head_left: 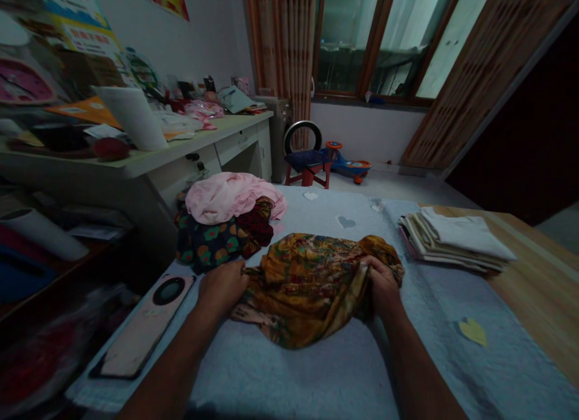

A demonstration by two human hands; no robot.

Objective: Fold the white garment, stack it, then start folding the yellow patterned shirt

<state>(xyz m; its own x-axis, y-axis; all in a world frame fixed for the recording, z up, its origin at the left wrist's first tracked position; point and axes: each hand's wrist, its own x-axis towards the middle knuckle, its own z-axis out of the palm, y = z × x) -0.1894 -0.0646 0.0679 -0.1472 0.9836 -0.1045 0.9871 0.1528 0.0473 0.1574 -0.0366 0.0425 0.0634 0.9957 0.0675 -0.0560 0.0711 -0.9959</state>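
Observation:
A crumpled brown-gold patterned garment [312,281] lies bunched between my hands over the blue cloth [289,384]. My left hand [225,287] is closed on its left end, fingers curled into the fabric. At the right side, my right hand [382,282] pinches a fold of the same garment. Which kind of clothing it is cannot be made out. Just beyond my left hand sits a heap of clothes, with a pink piece [226,197] on top of a dark dotted one [205,242]. A folded stack of clothes [456,239] with white on top lies to the right.
A phone [147,329] rests near the left edge of the blue cloth. Along the left wall stands a cluttered desk [235,139] with a paper roll [133,118]. Past the far edge are a stool [307,160] and a blue ride-on toy [348,165].

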